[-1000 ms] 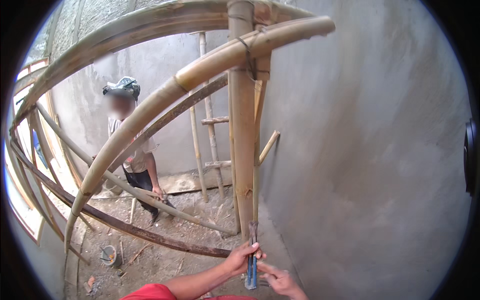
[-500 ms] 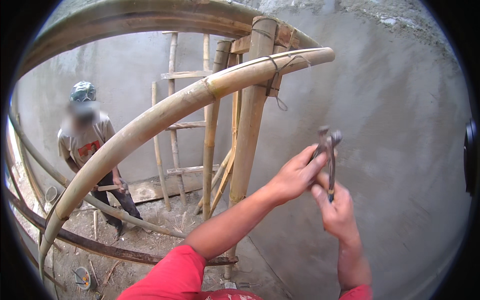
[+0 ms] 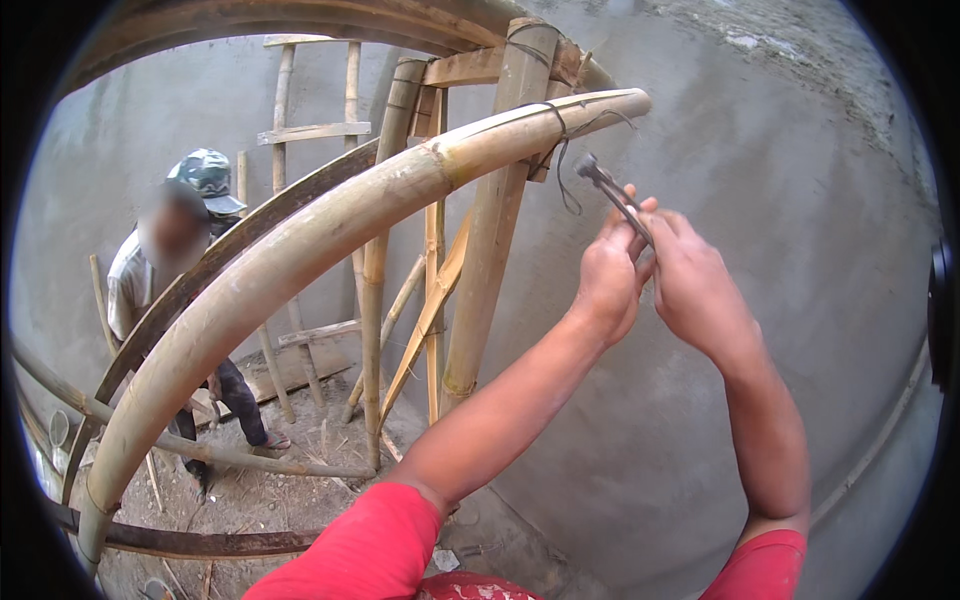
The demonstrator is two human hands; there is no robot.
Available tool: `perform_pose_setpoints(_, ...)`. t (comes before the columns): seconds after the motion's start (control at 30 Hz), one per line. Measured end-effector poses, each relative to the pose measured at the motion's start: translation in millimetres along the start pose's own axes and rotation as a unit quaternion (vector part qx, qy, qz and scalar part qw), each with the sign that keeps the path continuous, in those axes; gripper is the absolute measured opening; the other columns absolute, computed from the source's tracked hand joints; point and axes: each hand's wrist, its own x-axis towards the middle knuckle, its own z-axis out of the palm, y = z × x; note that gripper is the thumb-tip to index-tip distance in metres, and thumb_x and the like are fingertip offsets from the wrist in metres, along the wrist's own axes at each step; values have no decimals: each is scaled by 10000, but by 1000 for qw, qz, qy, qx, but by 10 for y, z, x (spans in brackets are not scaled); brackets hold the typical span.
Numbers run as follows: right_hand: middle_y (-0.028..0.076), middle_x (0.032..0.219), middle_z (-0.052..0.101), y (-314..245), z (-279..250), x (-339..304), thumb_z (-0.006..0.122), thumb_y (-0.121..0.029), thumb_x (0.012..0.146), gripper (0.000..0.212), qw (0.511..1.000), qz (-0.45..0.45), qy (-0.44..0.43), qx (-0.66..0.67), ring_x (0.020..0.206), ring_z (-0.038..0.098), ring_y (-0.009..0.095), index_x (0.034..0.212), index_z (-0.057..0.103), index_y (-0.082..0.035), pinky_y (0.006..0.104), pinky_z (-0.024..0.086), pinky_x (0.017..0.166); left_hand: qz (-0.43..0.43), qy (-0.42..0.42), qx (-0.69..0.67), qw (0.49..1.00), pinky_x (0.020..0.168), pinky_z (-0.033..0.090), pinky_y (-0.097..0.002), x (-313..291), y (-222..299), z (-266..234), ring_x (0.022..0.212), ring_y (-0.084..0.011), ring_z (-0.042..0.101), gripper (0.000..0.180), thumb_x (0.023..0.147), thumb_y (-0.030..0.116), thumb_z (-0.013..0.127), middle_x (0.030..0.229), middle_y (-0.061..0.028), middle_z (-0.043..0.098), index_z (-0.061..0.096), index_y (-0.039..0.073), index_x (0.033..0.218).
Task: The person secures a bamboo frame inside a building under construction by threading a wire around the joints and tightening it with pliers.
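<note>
Up go the slim dark-metal pincers (image 3: 606, 184), held out at the right of centre in front of the wall, head tipped up and to the left, handles running down into the grip. The bare left hand (image 3: 610, 280) is curled closed about the handles from the left side, and the bare right hand (image 3: 695, 285) wraps in from the right, fingers folded over the same handles (some fingertips are hidden, so the exact grip is hard to read). Just left of the pincers' head dangles a thin dark wire loop (image 3: 572, 192), apart from it in this view, hanging off the binding where a thick, pale, curved bamboo pole (image 3: 290, 245) crosses a stout upright bamboo post (image 3: 488, 270). That curved pole sweeps down to the near left, crossing in front of a co-worker in a camouflage cap (image 3: 208, 178) and dark trousers (image 3: 240, 402), who leans forward on the left. Behind, a ladder-like frame of thin poles (image 3: 315, 133) rises against the smooth grey plastered wall (image 3: 780, 420). Nearer, red sleeves (image 3: 350, 550) fill the lower edge, and down to the left lies the littered earth floor (image 3: 255, 500).
</note>
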Motion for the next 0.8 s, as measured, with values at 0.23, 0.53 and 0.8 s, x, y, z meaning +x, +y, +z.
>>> perform_pose_setpoints(0.23,245,1194,590,-228,-41,387,529,-59,942,266,954,34,-23,-298,1092,631,387,1179,541,61,600,536,879,32,-130,-262,956,1176,322,-428,209,62,48,1362,-273,463,518,1032,304,258,1439,-123,530,475,62,1436)
perform_pose_setpoints(0.53,171,1155,623,-178,-281,492,552,-115,949,513,952,58,-77,-289,1058,652,318,1436,423,-20,508,569,830,-8,-167,-212,963,1138,312,-425,229,107,2,1311,-220,470,560,1002,439,340,1372,-75,561,536,72,1377)
perform_pose_setpoints(0.8,150,982,681,9,-216,547,610,-63,896,622,926,-1,-21,-377,905,697,296,1495,445,-55,451,577,803,23,-181,-87,979,1146,269,-465,336,224,28,1346,-188,412,640,1036,580,328,1406,-25,521,529,82,1384)
